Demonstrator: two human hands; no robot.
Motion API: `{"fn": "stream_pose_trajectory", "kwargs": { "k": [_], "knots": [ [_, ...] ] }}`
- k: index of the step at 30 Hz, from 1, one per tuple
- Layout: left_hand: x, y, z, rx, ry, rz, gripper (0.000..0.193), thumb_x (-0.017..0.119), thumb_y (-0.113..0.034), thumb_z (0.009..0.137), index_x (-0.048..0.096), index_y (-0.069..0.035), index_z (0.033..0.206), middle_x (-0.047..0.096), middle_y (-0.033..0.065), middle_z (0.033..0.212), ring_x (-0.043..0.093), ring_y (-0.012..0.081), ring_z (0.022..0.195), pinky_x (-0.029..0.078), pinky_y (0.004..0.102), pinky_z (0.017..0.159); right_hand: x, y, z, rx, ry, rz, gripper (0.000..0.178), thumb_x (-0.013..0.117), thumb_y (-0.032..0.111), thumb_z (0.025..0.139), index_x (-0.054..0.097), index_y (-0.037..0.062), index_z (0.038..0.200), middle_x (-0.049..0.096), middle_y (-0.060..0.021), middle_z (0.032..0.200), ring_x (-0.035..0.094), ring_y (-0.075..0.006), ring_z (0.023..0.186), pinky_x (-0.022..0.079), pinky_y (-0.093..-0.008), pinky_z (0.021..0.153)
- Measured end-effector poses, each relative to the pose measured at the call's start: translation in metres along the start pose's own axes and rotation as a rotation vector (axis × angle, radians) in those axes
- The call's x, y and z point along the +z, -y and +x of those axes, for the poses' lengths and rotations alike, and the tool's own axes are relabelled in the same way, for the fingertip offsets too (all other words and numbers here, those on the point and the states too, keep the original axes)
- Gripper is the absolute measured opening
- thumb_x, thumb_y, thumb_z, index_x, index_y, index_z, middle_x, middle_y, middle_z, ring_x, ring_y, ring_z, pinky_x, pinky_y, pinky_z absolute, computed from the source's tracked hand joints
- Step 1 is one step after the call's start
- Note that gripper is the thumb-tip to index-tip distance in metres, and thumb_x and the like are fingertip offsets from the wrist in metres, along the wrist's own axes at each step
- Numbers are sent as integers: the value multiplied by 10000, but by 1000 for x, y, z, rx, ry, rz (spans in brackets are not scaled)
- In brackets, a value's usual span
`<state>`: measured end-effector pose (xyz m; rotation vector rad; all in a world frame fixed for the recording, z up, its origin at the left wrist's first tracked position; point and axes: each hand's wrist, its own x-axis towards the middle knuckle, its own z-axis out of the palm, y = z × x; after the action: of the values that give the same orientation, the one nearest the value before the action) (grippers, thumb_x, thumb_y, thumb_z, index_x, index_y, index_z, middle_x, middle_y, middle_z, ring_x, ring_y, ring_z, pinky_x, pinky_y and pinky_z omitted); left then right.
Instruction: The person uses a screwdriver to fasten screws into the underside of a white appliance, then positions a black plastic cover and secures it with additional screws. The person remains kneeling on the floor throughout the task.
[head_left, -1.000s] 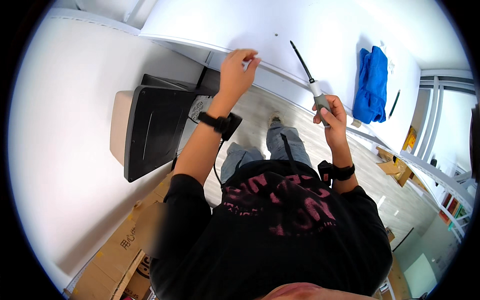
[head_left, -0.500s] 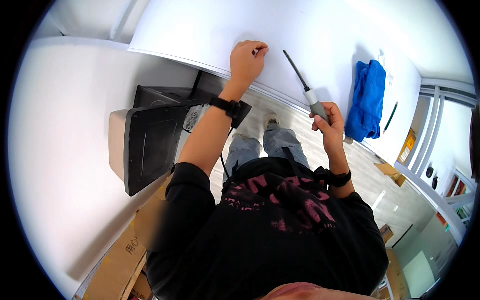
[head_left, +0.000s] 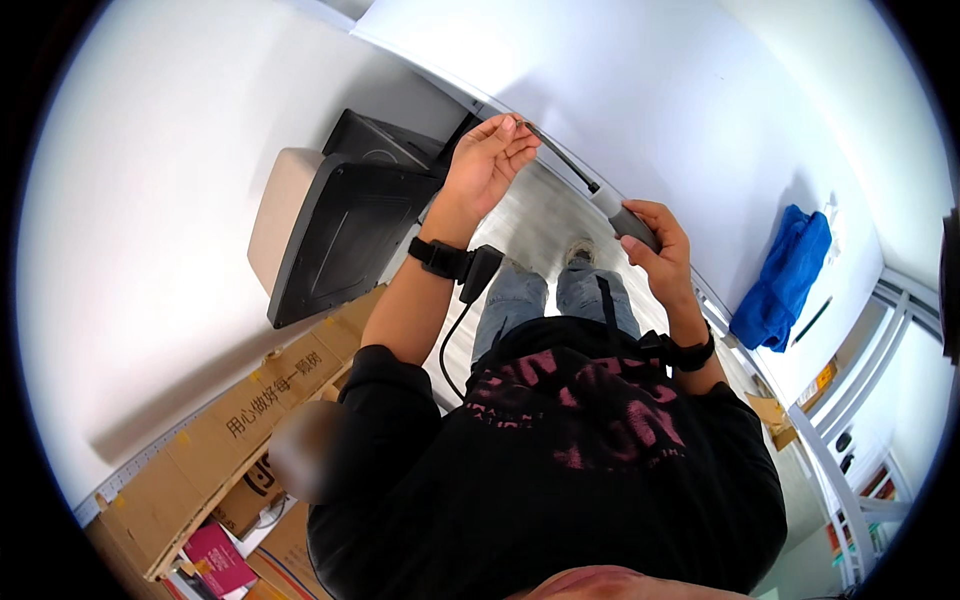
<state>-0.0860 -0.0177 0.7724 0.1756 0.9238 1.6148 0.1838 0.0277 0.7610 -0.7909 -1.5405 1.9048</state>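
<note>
My right hand [head_left: 662, 245] is wrapped around the grey handle of a screwdriver [head_left: 570, 164] with a lighter collar. Its long dark shaft slants up and left. At the tip of that shaft my left hand [head_left: 485, 170] pinches thumb and forefinger together, its other fingers loosely bent. Whatever lies in the pinch is too small to name. Both hands are over the near edge of a white table [head_left: 640, 90]. Folded blue cloth [head_left: 785, 280] lies on the table to the right, beside a dark green pencil-like stick [head_left: 811, 322].
A chair with a black back and beige cushion [head_left: 345, 235] stands to the left, against a white wall. Behind it are cardboard boxes [head_left: 235, 420], with a pink booklet [head_left: 220, 560] among them. A cable [head_left: 448, 365] hangs from the device on my left wrist. Metal framing [head_left: 835, 470] borders the right.
My left hand has come off the tabletop area and turned to meet the screwdriver's tip. The screwdriver has tilted further left in my right hand. The view has swung, shifting the scene.
</note>
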Motion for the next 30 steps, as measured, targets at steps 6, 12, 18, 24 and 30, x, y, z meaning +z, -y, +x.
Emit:
{"fn": "stream_pose_trajectory", "kwargs": {
  "k": [6, 12, 18, 24, 30],
  "knots": [
    [-30, -9, -21, 69, -75, -34, 132, 554, -119, 920, 600, 5, 934, 646, 99, 878, 653, 200, 780, 559, 299, 731, 19, -2, 16, -25, 102, -153, 367, 620, 34, 809, 546, 30, 1168, 615, -38, 919, 556, -106, 790, 451, -232, 703],
    [-58, -7, -41, 158, -285, 193, 136, 551, -96, 918, 599, 24, 963, 645, 105, 870, 653, 199, 774, 566, 298, 729, 40, 10, 26, -120, 163, -494, 361, 641, 21, 765, 581, 23, 1121, 620, -26, 914, 571, -136, 842, 450, -261, 782],
    [-104, 14, -62, 171, -386, 104, 127, 551, -106, 921, 605, 0, 965, 644, 101, 861, 647, 194, 770, 568, 313, 736, 62, -32, 31, 100, 215, -202, 344, 637, 30, 737, 606, 34, 1080, 626, -71, 898, 584, -145, 787, 455, -272, 723],
    [-129, 13, -76, 139, -374, 198, 172, 544, -153, 930, 609, -7, 995, 646, 92, 875, 640, 184, 802, 556, 316, 761, 72, -97, 30, 354, 289, 208, 386, 625, 51, 757, 565, 15, 1136, 622, -95, 875, 521, -88, 641, 421, -219, 570],
    [-136, 6, -81, -14, -368, 498, 200, 565, -151, 919, 624, 3, 1031, 655, 93, 897, 640, 166, 814, 548, 304, 749, 83, -134, 28, 376, 295, 423, 392, 607, 32, 760, 561, 12, 1149, 627, -117, 858, 503, -94, 584, 414, -221, 552]
  ]
}}
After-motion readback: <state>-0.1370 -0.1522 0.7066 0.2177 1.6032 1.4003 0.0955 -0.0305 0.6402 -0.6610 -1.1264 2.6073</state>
